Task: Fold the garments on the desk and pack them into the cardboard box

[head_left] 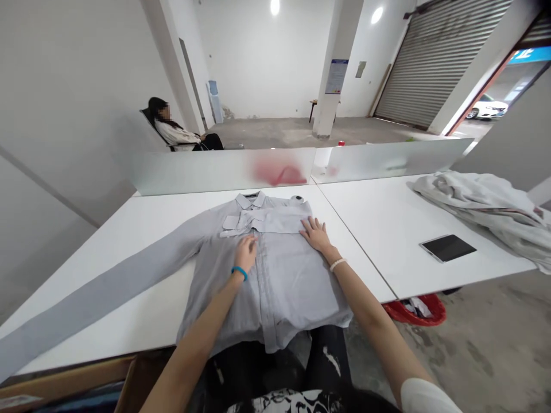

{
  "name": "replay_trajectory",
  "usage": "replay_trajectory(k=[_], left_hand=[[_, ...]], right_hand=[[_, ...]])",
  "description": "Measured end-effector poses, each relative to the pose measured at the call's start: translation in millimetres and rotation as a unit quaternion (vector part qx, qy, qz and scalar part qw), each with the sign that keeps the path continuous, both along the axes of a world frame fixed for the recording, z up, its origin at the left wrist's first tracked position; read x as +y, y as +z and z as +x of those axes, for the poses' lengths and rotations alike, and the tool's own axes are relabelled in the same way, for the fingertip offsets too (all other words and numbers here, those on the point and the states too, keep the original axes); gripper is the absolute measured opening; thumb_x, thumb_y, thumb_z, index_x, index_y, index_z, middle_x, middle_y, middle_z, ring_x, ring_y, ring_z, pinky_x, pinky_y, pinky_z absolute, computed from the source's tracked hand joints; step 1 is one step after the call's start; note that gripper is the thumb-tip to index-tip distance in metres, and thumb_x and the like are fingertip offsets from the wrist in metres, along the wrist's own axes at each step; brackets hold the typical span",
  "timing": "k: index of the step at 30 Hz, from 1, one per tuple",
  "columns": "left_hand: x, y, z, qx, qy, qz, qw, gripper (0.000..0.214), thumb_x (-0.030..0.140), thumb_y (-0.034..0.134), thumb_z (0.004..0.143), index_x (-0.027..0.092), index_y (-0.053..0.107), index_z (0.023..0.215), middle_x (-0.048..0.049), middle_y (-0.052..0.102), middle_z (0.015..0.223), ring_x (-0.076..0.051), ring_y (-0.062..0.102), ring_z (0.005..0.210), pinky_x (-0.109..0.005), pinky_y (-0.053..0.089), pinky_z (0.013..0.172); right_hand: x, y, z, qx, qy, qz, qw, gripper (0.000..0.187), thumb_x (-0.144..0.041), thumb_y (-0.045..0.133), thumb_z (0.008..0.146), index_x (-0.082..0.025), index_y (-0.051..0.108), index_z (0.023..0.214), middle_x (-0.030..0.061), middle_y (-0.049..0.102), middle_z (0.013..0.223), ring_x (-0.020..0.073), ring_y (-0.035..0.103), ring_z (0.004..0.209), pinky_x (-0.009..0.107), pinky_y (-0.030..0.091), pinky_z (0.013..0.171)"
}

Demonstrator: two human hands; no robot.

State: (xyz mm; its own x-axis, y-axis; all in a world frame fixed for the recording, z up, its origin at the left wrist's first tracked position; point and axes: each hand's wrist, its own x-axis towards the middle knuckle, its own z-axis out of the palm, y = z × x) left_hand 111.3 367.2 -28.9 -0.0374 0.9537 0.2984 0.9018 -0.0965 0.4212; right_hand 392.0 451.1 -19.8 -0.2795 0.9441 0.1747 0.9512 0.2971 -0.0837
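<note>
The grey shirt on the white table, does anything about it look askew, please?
The grey shirt lies lopsided: one sleeve stretches left while the other sleeve is folded inward, and the hem overhangs the white table.

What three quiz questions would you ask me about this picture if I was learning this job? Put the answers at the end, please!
1. What colour is the bracelet by the left hand?
A) red
B) blue
C) black
2. True or false: one sleeve of the grey shirt is stretched out, and the other is folded across its front.
3. How many people sit beyond the frosted screen?

Key: 1. B; 2. true; 3. one person.
</note>
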Motion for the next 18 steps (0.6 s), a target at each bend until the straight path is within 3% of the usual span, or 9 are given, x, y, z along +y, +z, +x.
replay_trajectory(k=[3, 7, 9, 12, 15, 18], left_hand=[[17.0, 11.3, -28.3, -0.023, 0.135, 0.001, 0.991, 0.036, 0.013, 0.036, 0.085, 0.014, 0.058, 0.114, -0.0154, 0.055, 0.127, -0.023, 0.049, 0.122, -0.039, 0.04, 0.102], [40.2, 25.0, -61.5, -0.027, 0.258, -0.037, 0.965, 0.042, 0.028, 0.043, 0.085, 0.006, 0.052, 0.12, -0.0268, 0.053, 0.123, -0.037, 0.051, 0.117, -0.052, 0.042, 0.091], [48.1, 26.7, -69.7, -0.025, 0.268, -0.065, 0.961, 0.038, 0.031, 0.051, 0.082, 0.007, 0.058, 0.112, -0.0259, 0.058, 0.116, -0.038, 0.054, 0.112, -0.052, 0.043, 0.088], [54.1, 25.1, -74.5, -0.02, 0.244, -0.086, 0.966, 0.025, 0.028, 0.055, 0.082, 0.012, 0.062, 0.1, -0.0168, 0.064, 0.108, -0.03, 0.059, 0.106, -0.045, 0.043, 0.09], [51.7, 25.1, -84.2, -0.021, 0.23, -0.077, 0.97, 0.023, 0.028, 0.052, 0.086, 0.015, 0.061, 0.103, -0.01, 0.064, 0.109, -0.021, 0.058, 0.106, -0.038, 0.042, 0.093], [32.9, 31.2, -118.1, -0.026, 0.257, -0.074, 0.963, 0.031, 0.031, 0.053, 0.086, 0.014, 0.059, 0.112, -0.0105, 0.063, 0.113, -0.019, 0.059, 0.106, -0.033, 0.043, 0.092]], right_hand=[[0.2, -11.0, 6.8, -0.002, -0.035, -0.035, 0.999, 0.057, -0.049, 0.018, 0.098, -0.023, 0.031, 0.147, 0.0099, 0.027, 0.154, 0.034, 0.023, 0.14, 0.058, 0.022, 0.11], [3.2, -16.0, 4.6, -0.001, -0.036, -0.04, 0.999, 0.055, -0.047, 0.017, 0.099, -0.024, 0.03, 0.147, 0.008, 0.026, 0.154, 0.0335, 0.022, 0.141, 0.057, 0.02, 0.111], [4.4, -16.2, 4.9, -0.001, -0.035, -0.043, 0.998, 0.055, -0.046, 0.017, 0.099, -0.024, 0.029, 0.148, 0.0071, 0.025, 0.155, 0.0329, 0.021, 0.141, 0.057, 0.02, 0.111], [4.6, -15.5, 6.7, -0.003, -0.037, -0.046, 0.998, 0.053, -0.043, 0.017, 0.099, -0.025, 0.028, 0.148, 0.0061, 0.024, 0.155, 0.0317, 0.022, 0.141, 0.055, 0.02, 0.111], [3.1, -14.4, 7.5, -0.007, -0.038, -0.048, 0.998, 0.053, -0.04, 0.018, 0.099, -0.024, 0.028, 0.148, 0.0066, 0.025, 0.155, 0.0315, 0.023, 0.141, 0.055, 0.021, 0.111], [1.4, -15.2, 8.1, -0.011, -0.038, -0.049, 0.998, 0.053, -0.038, 0.018, 0.099, -0.023, 0.028, 0.148, 0.008, 0.026, 0.155, 0.0311, 0.025, 0.14, 0.055, 0.023, 0.11]])
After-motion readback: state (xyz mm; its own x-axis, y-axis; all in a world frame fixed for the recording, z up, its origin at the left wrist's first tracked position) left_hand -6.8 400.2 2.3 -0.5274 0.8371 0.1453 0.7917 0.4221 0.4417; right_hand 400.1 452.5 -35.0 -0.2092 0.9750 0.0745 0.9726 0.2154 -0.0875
